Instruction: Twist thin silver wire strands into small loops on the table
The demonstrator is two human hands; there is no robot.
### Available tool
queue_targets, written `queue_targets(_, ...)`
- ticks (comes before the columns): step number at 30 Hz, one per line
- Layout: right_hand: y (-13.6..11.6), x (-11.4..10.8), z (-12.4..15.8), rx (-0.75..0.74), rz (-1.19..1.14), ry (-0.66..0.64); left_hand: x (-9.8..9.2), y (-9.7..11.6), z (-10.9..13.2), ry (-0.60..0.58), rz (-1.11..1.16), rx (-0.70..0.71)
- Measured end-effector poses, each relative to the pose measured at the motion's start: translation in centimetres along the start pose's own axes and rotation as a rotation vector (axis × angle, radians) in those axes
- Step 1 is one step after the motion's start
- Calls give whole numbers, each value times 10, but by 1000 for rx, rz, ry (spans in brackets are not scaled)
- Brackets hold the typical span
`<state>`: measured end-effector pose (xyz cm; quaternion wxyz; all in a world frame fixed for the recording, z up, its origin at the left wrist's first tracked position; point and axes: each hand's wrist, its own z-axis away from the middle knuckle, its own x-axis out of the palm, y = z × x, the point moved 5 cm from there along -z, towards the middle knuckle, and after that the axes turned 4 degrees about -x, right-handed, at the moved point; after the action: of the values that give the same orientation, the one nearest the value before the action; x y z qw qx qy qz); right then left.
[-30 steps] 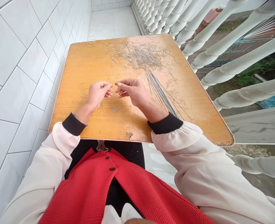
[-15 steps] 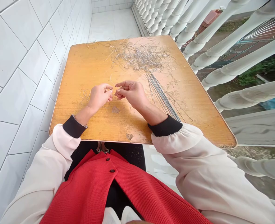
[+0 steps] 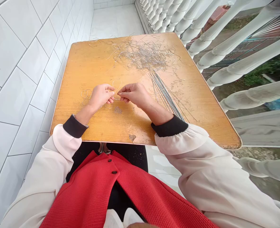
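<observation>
Left hand (image 3: 100, 96) and right hand (image 3: 133, 95) pinch one thin wire (image 3: 116, 89)
Fingers curl closed, their tips gripping the silvery wire between them above the middle of the yellow wooden table (image 3: 83, 69). Far on the table lies one tangled wire heap (image 3: 142, 55); to the right, one bundle of straight strands (image 3: 165, 95); left of the left hand, one small wire tangle (image 3: 86, 95).

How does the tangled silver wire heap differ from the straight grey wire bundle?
The tangled silver wire heap is a loose, curled mass; the straight grey wire bundle runs in near-parallel strands. The heap lies nearer the far edge than the bundle. The bundle looks darker than the heap. Both are thin wire on an orange wooden tabletop.
</observation>
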<state>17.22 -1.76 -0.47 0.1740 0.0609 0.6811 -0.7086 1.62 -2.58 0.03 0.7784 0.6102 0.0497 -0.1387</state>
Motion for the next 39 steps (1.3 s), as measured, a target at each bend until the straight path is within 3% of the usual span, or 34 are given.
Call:
queue_targets(5,-7,-1,6,31,38,3,0,2,4,-50,44,-63)
queue_targets(12,-10,-8,5,-2,-253,70,0,9,5,-10,-73,54)
queue_targets(20,-10,-9,2,-46,-250,51,9,1,3,-34,-151,234)
queue_targets(24,-7,-7,-1,-49,-290,54,9,6,7,-41,-66,169)
queue_targets(30,-7,-8,0,-27,-415,69,17,10,19,-217,49,-38)
queue_targets(39,-8,-8,0,-85,-379,84,17,6,16,-230,60,30)
